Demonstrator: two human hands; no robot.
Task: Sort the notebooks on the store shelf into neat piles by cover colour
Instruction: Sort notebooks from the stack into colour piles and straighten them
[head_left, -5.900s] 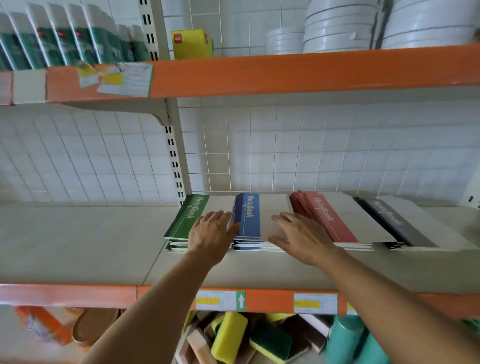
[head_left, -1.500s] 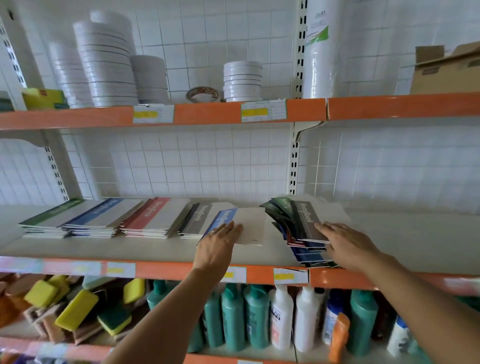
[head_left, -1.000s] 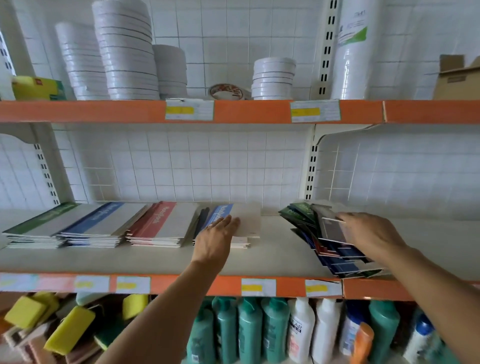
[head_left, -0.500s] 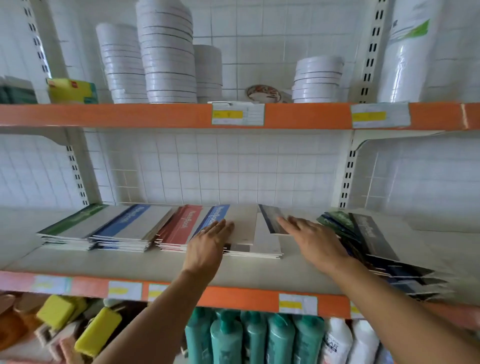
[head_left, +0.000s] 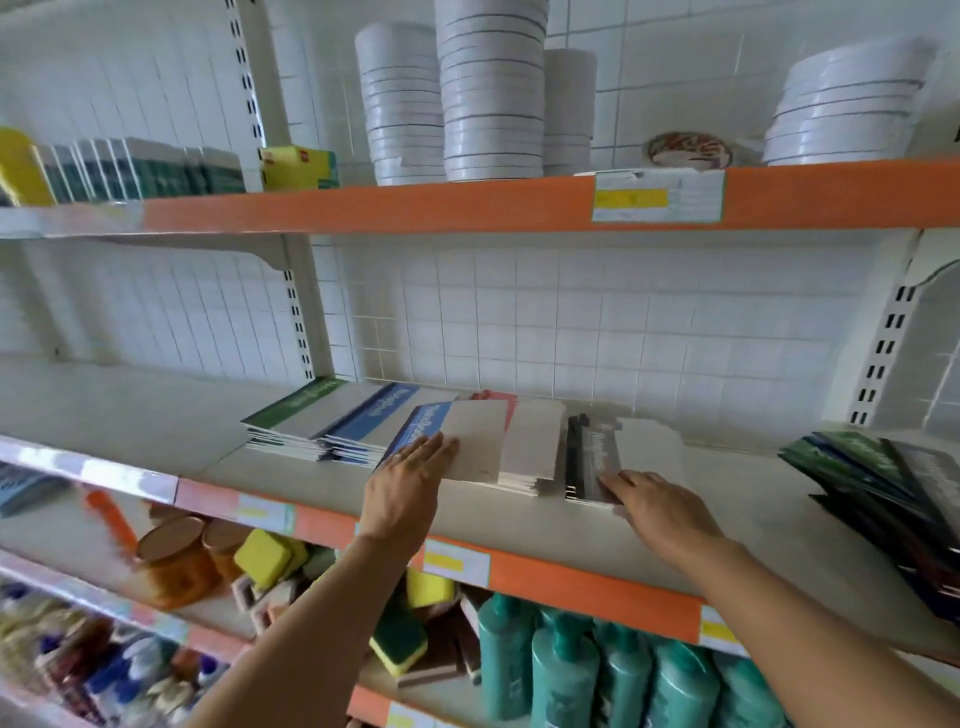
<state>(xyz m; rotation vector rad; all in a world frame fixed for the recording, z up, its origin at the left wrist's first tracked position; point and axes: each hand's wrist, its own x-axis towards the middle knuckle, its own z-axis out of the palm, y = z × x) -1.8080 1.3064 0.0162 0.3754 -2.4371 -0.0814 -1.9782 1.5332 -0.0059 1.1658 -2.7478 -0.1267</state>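
A blue-spined notebook (head_left: 448, 439) lies tilted across the sorted row on the middle shelf (head_left: 649, 530), its far edge over the red pile (head_left: 524, 447). The left hand (head_left: 405, 486) rests flat on its near corner, fingers straight and together, palm down, holding nothing in a curl; the forearm rises from low in the view at a slant. Beyond the left hand's fingertips sit the blue pile (head_left: 363, 426) and, further left, the green pile (head_left: 296, 413). The right hand (head_left: 652, 506) lies palm down with fingers stretched toward the near edge of the black pile (head_left: 602, 457), the fingertips touching its front edge; it is spread, gripping nothing. Well to the right of that hand an unsorted heap of mixed notebooks (head_left: 893, 493) fans over the shelf front. Below the wrists stand green bottles (head_left: 561, 670) and yellow sponges (head_left: 265, 558); above, stacks of white tape rolls (head_left: 488, 88) fill the upper shelf.
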